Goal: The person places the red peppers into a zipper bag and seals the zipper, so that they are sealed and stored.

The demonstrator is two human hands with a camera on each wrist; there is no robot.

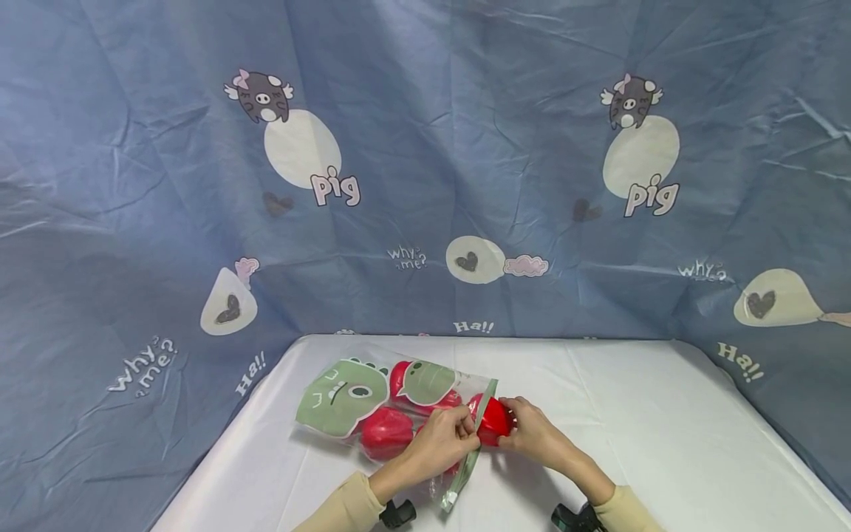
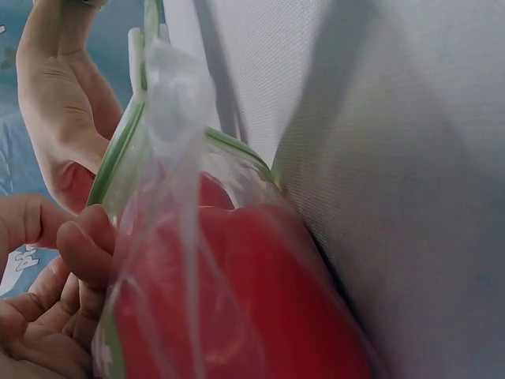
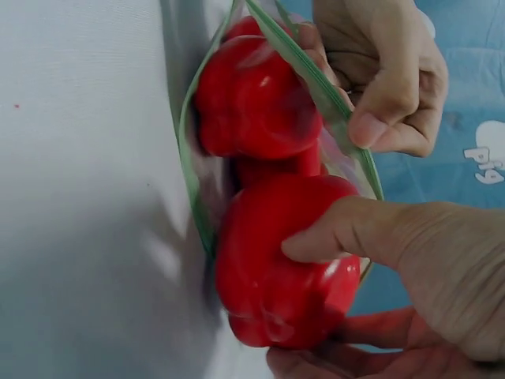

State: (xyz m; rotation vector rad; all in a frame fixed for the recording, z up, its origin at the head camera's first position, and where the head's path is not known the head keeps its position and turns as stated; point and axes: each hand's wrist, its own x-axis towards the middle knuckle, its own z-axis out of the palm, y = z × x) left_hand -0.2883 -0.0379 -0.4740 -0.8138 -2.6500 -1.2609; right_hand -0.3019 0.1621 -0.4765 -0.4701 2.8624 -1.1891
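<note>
A clear zip bag (image 1: 342, 399) printed with green dinosaurs lies on the white table, its green zip edge parted at the right end. Several red bell peppers (image 1: 387, 434) show through the plastic. My left hand (image 1: 442, 437) pinches the upper lip of the bag's mouth between thumb and fingers, as the right wrist view shows. In my right hand (image 1: 535, 434) is another red bell pepper (image 3: 288, 257), gripped with the thumb on top and fingers beneath. That pepper sits partly inside the mouth, close against a second pepper (image 3: 256, 99) within the bag.
The white tabletop (image 1: 638, 428) stretches right and in front of the bag. Behind it hangs a blue cloth (image 1: 412, 170) with pig prints, which also drapes along both sides. A white slider (image 1: 448, 502) sits at the near end of the zip edge.
</note>
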